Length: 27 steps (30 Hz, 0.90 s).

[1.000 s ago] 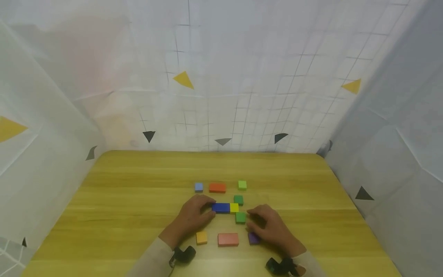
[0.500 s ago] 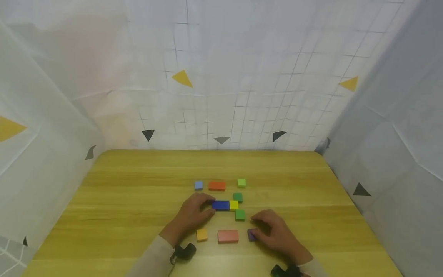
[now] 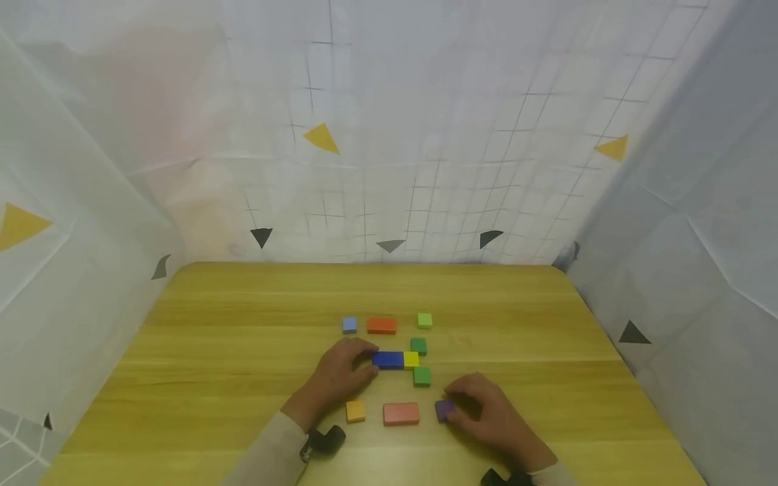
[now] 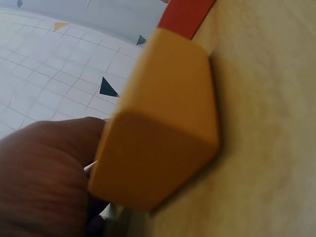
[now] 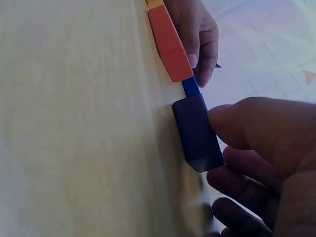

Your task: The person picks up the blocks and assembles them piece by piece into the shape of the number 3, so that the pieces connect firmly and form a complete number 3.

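Dark blue and stiff-looking, the long block (image 3: 387,360) lies flat on the worktop (image 3: 243,297) in the head view, meeting the yellow block (image 3: 410,360); the left hand (image 3: 342,368) pinches its free end across the long sides, a sensible hold. Nearer the person, the purple block (image 3: 444,410) sits by the right hand (image 3: 491,410), thumb at its edge, fingers spread. Both blocks look light, hard and smooth; I'd take the purple one by opposite sides. Since a second ago the right hand has drawn away from the green block (image 3: 422,376), baring more purple. From the left wrist, an orange block (image 4: 163,94) hides the left fingertips. From the right wrist, the thumb borders the purple block without a clear pinch.
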Each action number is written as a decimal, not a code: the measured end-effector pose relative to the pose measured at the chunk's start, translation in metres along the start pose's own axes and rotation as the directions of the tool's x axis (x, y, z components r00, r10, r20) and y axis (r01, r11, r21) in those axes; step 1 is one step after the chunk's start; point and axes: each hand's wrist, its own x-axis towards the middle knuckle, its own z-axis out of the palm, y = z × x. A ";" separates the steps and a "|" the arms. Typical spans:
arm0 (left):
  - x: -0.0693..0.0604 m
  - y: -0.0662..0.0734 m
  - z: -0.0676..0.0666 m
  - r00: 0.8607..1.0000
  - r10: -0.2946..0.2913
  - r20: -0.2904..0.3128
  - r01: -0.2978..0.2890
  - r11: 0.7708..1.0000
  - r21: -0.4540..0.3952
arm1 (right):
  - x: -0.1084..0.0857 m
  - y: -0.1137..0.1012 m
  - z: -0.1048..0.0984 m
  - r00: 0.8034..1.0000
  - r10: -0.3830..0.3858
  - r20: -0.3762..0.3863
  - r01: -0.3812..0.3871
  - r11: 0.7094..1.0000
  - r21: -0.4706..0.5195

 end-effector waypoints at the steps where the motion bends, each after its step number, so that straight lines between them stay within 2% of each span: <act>1: 0.000 0.000 0.000 1.000 -0.003 0.004 0.003 1.000 0.001 | 0.000 0.000 0.000 1.000 0.008 0.007 -0.008 1.000 0.013; 10: 0.001 0.001 -0.001 1.000 -0.020 0.021 0.020 1.000 0.002 | -0.001 -0.001 -0.003 0.999 -0.038 0.030 0.036 0.997 0.065; 16: 0.001 0.001 -0.002 1.000 -0.019 0.010 0.019 1.000 -0.006 | -0.001 0.001 -0.005 0.997 -0.007 0.075 0.002 0.997 0.075; 21: -0.001 0.003 -0.001 0.999 -0.031 0.010 0.031 0.999 -0.035 | -0.002 0.003 -0.005 0.997 -0.017 0.077 0.011 0.997 0.070; 27: 0.000 0.001 0.000 0.999 -0.039 0.013 0.039 0.999 -0.033 | -0.001 0.000 -0.007 0.995 0.042 0.096 -0.051 0.995 0.089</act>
